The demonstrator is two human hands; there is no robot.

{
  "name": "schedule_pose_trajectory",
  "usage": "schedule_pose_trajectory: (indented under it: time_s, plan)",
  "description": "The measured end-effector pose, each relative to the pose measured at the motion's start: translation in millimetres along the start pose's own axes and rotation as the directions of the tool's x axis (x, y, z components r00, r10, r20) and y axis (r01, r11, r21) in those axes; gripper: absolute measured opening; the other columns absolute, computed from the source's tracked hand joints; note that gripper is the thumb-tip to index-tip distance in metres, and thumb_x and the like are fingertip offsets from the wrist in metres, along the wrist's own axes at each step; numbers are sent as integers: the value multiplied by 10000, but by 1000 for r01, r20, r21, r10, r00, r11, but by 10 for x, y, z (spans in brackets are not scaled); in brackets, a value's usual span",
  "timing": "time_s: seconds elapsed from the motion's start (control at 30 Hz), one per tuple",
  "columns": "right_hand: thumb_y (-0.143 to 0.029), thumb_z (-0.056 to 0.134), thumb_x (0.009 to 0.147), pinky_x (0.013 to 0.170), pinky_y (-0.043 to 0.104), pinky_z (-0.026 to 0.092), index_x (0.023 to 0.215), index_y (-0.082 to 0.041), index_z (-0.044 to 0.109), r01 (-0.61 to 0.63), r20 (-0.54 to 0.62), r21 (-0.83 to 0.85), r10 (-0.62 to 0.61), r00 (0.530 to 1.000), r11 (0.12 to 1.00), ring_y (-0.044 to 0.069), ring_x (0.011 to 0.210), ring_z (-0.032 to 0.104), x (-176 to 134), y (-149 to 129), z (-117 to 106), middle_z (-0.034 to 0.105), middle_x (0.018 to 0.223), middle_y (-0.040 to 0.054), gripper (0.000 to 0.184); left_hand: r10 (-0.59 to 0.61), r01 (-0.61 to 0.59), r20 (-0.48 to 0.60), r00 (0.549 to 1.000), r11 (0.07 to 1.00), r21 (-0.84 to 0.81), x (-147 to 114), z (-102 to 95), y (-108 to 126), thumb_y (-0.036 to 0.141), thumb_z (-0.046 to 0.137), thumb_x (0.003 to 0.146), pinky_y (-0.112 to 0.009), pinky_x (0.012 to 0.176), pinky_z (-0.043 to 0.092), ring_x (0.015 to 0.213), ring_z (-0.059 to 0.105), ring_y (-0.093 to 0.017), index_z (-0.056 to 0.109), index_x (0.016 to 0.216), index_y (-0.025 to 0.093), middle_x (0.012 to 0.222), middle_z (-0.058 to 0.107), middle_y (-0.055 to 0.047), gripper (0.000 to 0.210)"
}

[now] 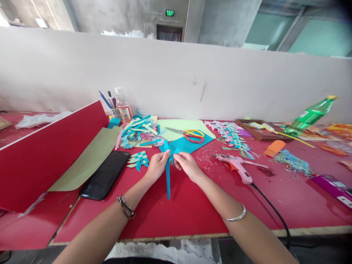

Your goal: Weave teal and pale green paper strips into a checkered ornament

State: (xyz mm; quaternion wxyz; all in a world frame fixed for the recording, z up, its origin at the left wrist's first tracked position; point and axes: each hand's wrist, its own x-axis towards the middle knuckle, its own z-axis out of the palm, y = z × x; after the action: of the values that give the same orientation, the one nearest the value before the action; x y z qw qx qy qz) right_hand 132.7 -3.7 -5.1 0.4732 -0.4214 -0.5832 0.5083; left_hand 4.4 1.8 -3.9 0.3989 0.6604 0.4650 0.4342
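My left hand (pixel 157 165) pinches a blue paper strip (pixel 168 183) between thumb and fingers; its long end hangs down over the red table. Close beside it, my right hand (pixel 188 165) is closed, with small blue paper ends showing at its fingertips. Whether these belong to the same strip is hidden by the fingers. Just beyond the hands lies a sheet of blue paper (pixel 189 145), with scissors (pixel 189 135) with yellow and red handles resting across it. Left of my left hand is a small woven blue and pale green paper piece (pixel 139 160).
A pile of paper strips (pixel 140 128) lies behind the hands. A black phone (pixel 106 175) is at left. On the right are a pink glue gun (pixel 236 165) with a cord, woven paper fish shapes (pixel 233 137), a tilted green bottle (pixel 310 116) and a tray (pixel 261 132).
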Motion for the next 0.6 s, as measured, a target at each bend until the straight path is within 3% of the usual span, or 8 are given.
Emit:
schedule_pose_trajectory:
  time_s: [0.13,0.4,0.6]
  plan:
    - [-405,441,760,426,207,293,510,-188,407,22,-48,2,-22,999,1000,64,400,368,5,-14,-19,410,419,-62,333,5,-6,123,992,1000,5,-10,17,14,508,344,790,-197,456,314,426,391,-81,526,528,139,444,462,36,488]
    - [-415,475,725,411,206,284,541,-191,424,-9,19,1,9,1000,1000,69,409,388,7,5,2,422,437,-65,295,89,-87,141,986,996,-24,-17,20,-14,491,316,812,-211,580,399,558,529,-133,591,566,136,536,590,-14,512]
    - [-384,474,725,424,211,296,508,-187,427,-12,-6,-11,12,1000,1000,67,396,374,-5,-14,-1,424,418,-59,297,32,-31,-24,999,999,24,-1,5,-13,504,334,799,-199,476,324,447,401,-85,498,525,143,454,465,36,481]
